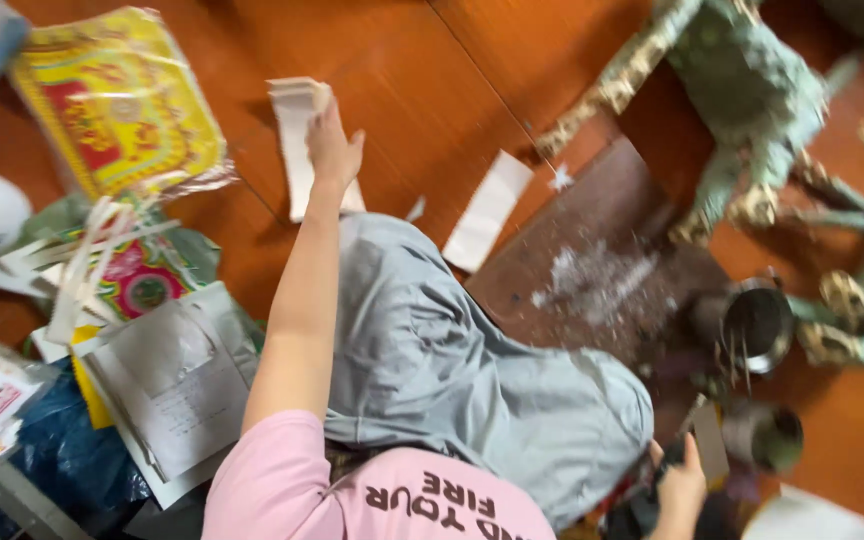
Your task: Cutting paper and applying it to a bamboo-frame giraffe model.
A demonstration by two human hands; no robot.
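Observation:
My left hand (333, 150) reaches far out over the wooden floor and grips a stack of folded white paper (295, 120) at its upper end. My left arm comes out of a pink sleeve and runs beside my grey-trousered knee (432, 360). My right hand (682, 487) is low at the bottom right, closed on a small flat grey card-like piece (709, 440) that stands upright. The view is blurred by motion.
A white paper slip (488, 210) lies beyond the knee. A dark board (592, 250) carries white dust. Metal cups (752, 322) and green-gold ornate figures (752, 90) fill the right. A yellow-red packet (117, 100), printed sheets (177, 385) and bags crowd the left.

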